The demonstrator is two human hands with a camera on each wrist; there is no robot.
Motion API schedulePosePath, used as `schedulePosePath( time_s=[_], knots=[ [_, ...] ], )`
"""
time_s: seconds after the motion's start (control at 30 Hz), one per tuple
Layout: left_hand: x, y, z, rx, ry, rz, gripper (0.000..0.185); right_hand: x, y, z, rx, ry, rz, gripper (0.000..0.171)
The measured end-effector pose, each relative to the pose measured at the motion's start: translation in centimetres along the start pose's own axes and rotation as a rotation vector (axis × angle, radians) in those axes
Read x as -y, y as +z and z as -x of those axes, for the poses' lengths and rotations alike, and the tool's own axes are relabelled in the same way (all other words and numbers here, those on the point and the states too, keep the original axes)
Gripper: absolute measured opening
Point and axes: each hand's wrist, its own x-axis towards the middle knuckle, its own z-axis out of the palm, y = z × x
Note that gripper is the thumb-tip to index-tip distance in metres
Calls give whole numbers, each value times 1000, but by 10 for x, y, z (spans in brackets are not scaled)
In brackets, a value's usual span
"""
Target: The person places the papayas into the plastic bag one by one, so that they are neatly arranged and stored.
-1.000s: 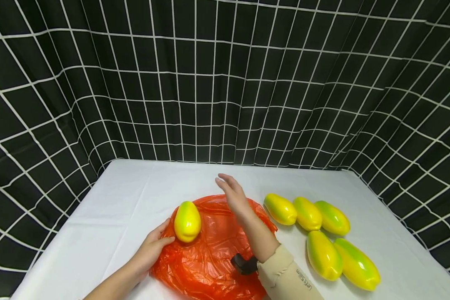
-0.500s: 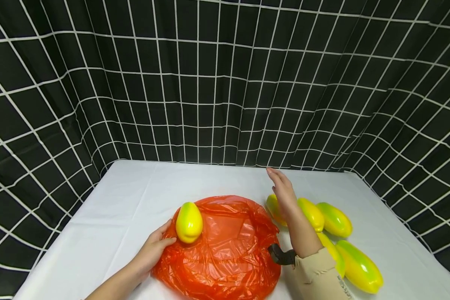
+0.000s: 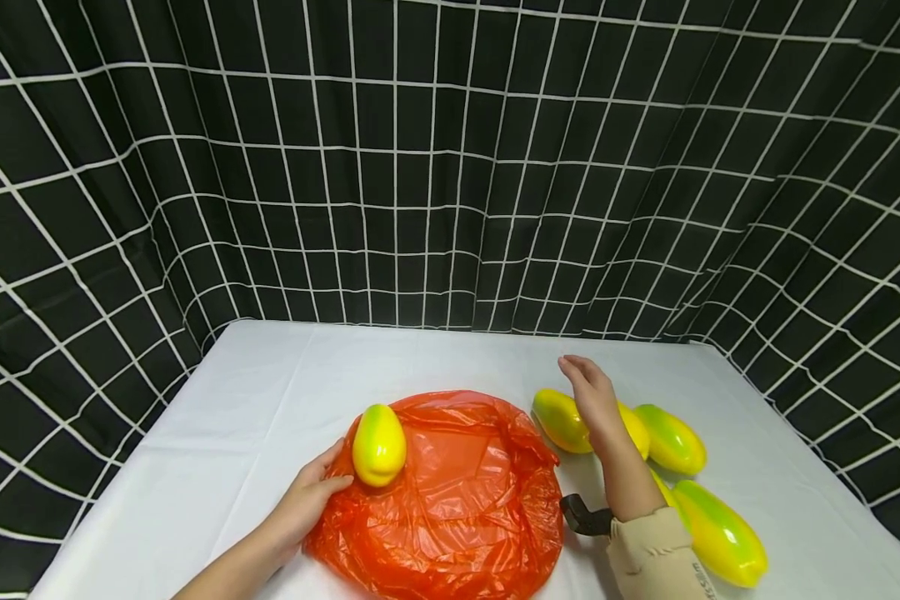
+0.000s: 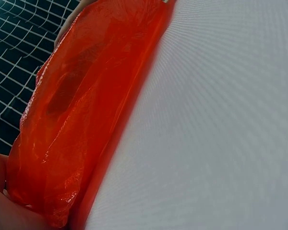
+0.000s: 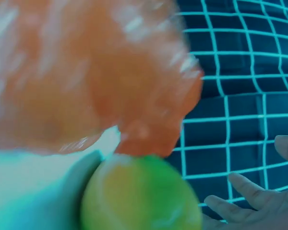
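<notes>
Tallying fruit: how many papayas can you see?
6: one papaya in or on the red plastic bag; right of it, three far papayas, two near papayas. The bag may hide others.

A: L hand (image 3: 313, 492) pos.?
B: Low, left of ctr in head view; thumb apart fr. fingers. L forearm (image 3: 243, 554) ran in fr. btm edge, bare, angled up-right.
A: & R hand (image 3: 594, 396)?
B: Farther fwd, well apart fr. L. Fingers extended, tips fwd-left; R wrist view had them loosely spread. R forearm (image 3: 630, 479) slanted up-left, bare nr wrist.
</notes>
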Motion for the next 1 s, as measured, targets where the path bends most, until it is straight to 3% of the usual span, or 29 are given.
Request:
schedulePosePath(
  time_s=[0.2,0.43,0.8,1.0],
  knots=[
    [1,0,-1,-7,0,-9,65,-10,2,-3,8,87,33,62],
    [1,0,-1,-4,7,0,65,-20,5,-4,-5,103,79,58],
    [1,2,0,-3,2,6,65,-41,13,-4,-48,-37,129,51],
    [1,2,0,-5,6,12,65,-47,15,-6,-49,8,89,50]
  ],
)
